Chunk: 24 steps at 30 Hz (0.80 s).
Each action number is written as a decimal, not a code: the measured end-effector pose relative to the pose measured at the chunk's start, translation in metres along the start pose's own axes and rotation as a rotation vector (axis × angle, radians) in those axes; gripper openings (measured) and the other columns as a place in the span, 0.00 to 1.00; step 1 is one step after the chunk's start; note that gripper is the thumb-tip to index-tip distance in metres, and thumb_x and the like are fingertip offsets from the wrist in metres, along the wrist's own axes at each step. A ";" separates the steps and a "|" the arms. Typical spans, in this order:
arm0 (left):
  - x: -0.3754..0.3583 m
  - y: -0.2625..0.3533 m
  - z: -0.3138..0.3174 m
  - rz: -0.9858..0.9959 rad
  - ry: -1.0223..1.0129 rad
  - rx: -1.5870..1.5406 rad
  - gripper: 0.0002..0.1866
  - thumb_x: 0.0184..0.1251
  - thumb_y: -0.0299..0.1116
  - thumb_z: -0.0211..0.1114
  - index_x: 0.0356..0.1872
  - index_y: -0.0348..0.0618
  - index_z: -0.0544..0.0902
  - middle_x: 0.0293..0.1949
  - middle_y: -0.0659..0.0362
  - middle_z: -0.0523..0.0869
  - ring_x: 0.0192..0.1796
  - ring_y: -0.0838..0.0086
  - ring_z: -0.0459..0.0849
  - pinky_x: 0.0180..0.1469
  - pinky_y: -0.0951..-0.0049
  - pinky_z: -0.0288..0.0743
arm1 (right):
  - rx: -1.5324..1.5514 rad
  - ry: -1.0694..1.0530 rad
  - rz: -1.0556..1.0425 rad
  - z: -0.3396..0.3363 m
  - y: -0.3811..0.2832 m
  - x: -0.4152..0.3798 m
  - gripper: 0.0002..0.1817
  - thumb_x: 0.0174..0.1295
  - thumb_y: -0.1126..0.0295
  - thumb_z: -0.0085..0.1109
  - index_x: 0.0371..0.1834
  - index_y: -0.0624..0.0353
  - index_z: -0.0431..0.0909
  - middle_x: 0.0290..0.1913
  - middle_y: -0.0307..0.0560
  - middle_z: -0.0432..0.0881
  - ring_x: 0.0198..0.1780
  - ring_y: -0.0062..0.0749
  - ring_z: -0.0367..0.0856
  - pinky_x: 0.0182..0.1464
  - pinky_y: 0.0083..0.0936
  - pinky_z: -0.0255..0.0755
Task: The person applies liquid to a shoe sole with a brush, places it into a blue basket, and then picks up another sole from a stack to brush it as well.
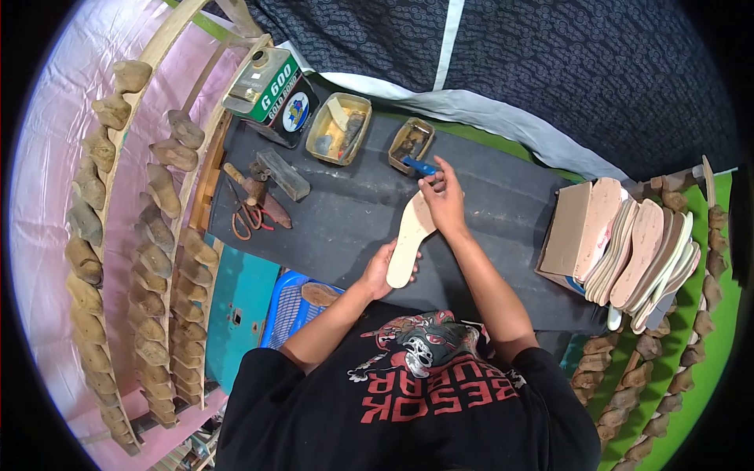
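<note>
Two hands at a dark worktable, one holding a pale insole, the other a small blue object

Seen from above, a person in a printed black T-shirt works at a dark worktable [338, 224]. The pale insole [409, 244] is at the centre, slanting, its narrow end nearest the person. The left hand [379, 270] grips that end, fingers wrapped beneath it. The right hand [445, 206] pinches a small blue object [421, 166] between thumb and fingers, over the wide end; whether this hand touches the insole, I cannot tell. Just beyond is a small tub [400, 140]. Further left are a larger tub [314, 129], a green-and-black can [275, 94], a grey block [284, 174] and orange-handled scissors [242, 224]. At right, a cardboard box [564, 224] holds stacked soles [640, 239].
</note>
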State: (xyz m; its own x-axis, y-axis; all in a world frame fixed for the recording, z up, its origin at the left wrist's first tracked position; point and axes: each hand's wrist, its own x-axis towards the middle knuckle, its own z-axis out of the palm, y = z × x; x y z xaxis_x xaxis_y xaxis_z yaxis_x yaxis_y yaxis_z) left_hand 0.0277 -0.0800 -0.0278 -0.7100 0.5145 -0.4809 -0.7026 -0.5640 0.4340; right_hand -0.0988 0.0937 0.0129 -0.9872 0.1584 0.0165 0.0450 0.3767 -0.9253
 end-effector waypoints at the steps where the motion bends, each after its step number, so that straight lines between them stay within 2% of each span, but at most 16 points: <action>1: 0.000 0.002 -0.002 -0.005 0.002 -0.006 0.26 0.83 0.52 0.45 0.63 0.41 0.78 0.50 0.54 0.86 0.43 0.65 0.87 0.43 0.61 0.86 | -0.007 -0.008 0.003 0.008 0.002 0.005 0.32 0.63 0.69 0.73 0.72 0.51 0.75 0.42 0.40 0.86 0.41 0.30 0.79 0.54 0.32 0.76; 5: -0.002 0.008 -0.006 0.019 -0.005 -0.054 0.26 0.83 0.52 0.46 0.62 0.41 0.79 0.50 0.54 0.87 0.43 0.66 0.87 0.43 0.61 0.86 | 0.121 -0.043 0.044 0.027 0.008 0.014 0.22 0.70 0.69 0.69 0.67 0.58 0.80 0.50 0.41 0.87 0.46 0.24 0.81 0.53 0.26 0.77; 8: -0.004 0.010 -0.009 0.012 0.000 -0.060 0.26 0.83 0.52 0.46 0.61 0.41 0.79 0.49 0.54 0.87 0.43 0.66 0.87 0.43 0.61 0.85 | 0.127 -0.017 -0.010 0.030 0.005 0.015 0.20 0.72 0.67 0.68 0.65 0.58 0.81 0.50 0.43 0.88 0.49 0.25 0.83 0.53 0.26 0.77; 14: -0.008 0.012 -0.006 0.024 0.045 -0.021 0.26 0.83 0.53 0.46 0.63 0.44 0.78 0.47 0.56 0.87 0.41 0.68 0.86 0.40 0.63 0.85 | 0.040 -0.009 -0.039 0.019 -0.014 0.018 0.15 0.75 0.65 0.64 0.60 0.59 0.82 0.46 0.46 0.91 0.48 0.29 0.87 0.53 0.28 0.78; 17: -0.005 0.014 -0.011 0.025 0.042 -0.051 0.26 0.83 0.54 0.45 0.62 0.45 0.78 0.46 0.56 0.87 0.41 0.68 0.86 0.40 0.63 0.84 | 0.027 0.022 -0.151 0.013 -0.013 0.021 0.14 0.76 0.68 0.61 0.59 0.60 0.81 0.46 0.46 0.91 0.47 0.29 0.87 0.53 0.27 0.79; 24: -0.006 0.015 -0.017 0.046 0.053 -0.101 0.26 0.83 0.55 0.45 0.60 0.44 0.80 0.48 0.56 0.86 0.42 0.65 0.84 0.42 0.60 0.82 | 0.181 -0.009 -0.089 0.004 0.000 0.024 0.15 0.78 0.73 0.57 0.63 0.64 0.76 0.49 0.49 0.89 0.47 0.24 0.87 0.51 0.23 0.81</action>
State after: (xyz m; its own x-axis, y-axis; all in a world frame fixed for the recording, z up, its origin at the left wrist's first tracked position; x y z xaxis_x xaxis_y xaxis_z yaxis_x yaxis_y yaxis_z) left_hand 0.0227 -0.1024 -0.0314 -0.7363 0.4527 -0.5029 -0.6587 -0.6499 0.3792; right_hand -0.1234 0.0944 0.0116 -0.9875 0.1230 0.0986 -0.0700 0.2182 -0.9734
